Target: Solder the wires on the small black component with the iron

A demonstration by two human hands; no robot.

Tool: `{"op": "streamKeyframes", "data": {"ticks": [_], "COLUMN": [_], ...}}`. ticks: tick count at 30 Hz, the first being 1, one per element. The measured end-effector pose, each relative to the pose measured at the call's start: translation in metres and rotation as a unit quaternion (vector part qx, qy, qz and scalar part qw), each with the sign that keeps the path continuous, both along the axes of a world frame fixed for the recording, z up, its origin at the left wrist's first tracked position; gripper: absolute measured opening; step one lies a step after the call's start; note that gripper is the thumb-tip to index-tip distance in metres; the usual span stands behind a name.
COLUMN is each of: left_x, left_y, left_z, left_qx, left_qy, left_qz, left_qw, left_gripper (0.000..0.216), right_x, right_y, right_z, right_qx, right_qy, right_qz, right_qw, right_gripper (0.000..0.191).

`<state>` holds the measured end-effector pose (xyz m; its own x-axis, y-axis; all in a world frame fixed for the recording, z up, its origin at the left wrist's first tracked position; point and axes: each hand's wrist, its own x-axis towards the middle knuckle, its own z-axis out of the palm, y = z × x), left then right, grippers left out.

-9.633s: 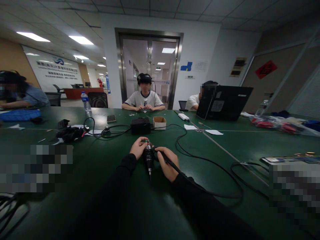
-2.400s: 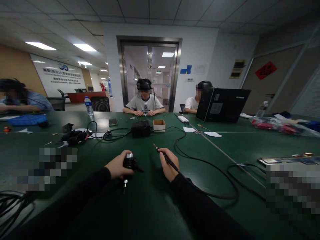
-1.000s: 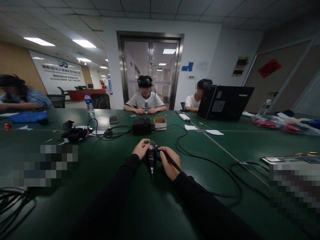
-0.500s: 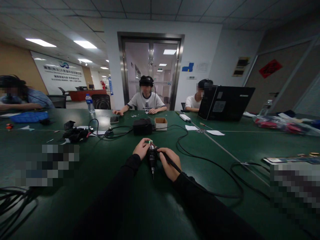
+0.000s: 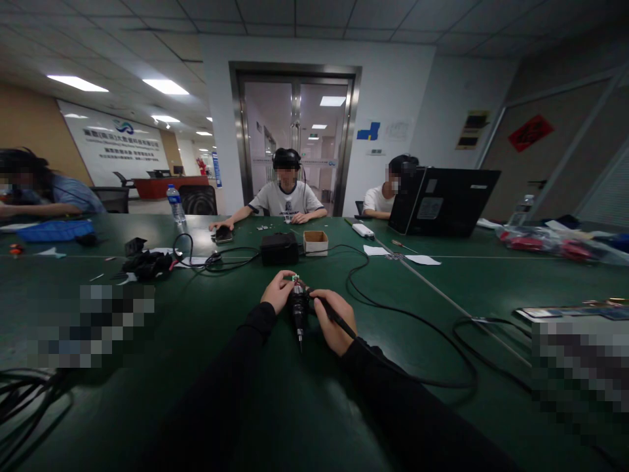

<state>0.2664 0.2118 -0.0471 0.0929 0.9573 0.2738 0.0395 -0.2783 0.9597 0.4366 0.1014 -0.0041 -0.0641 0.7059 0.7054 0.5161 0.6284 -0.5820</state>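
In the middle of the green table (image 5: 275, 419), a black cylindrical tool (image 5: 299, 307) lies with its metal pointed end toward me. A tiny green circuit board (image 5: 295, 278) sits at its far end. My left hand (image 5: 277, 291) is closed, thumb and forefinger pinching around that board, with the palm beside the tool. On the other side, my right hand (image 5: 339, 320) is closed in a pen grip on a slim black corded soldering iron (image 5: 336, 317). Its tip points at the board; whether it touches cannot be made out.
Beyond my hands stand a black box (image 5: 280, 249) and a small open carton (image 5: 315, 243). A black cable (image 5: 417, 313) loops across the right side. Further right is a large black case (image 5: 442, 202). A co-worker (image 5: 287, 196) sits opposite, near a phone (image 5: 223, 236). Black cables (image 5: 29, 400) lie at left.
The co-worker opposite has moved a hand to the left, onto the phone. My own hands and the tools stay almost exactly in place.
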Motion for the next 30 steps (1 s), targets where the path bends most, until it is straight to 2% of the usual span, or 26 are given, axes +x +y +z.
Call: {"op": "streamKeyframes", "data": {"ticks": [9, 30], "left_x": [0.0006, -0.0024], "left_y": [-0.0017, 0.0031], "left_z": [0.003, -0.0056], "left_qx": [0.006, 0.008], "left_qy": [0.009, 0.01], "left_qz": [0.015, 0.011], "left_qw": [1.0, 1.0], "left_gripper": [0.022, 0.024], "right_x": [-0.0008, 0.0013], "right_y": [-0.0008, -0.0012], "right_z": [0.0003, 0.0016], "right_qx": [0.011, 0.009], "right_qy": [-0.005, -0.015], "right_qz": [0.001, -0.02], "right_qw": [1.0, 1.0], "right_gripper": [0.018, 0.018]}}
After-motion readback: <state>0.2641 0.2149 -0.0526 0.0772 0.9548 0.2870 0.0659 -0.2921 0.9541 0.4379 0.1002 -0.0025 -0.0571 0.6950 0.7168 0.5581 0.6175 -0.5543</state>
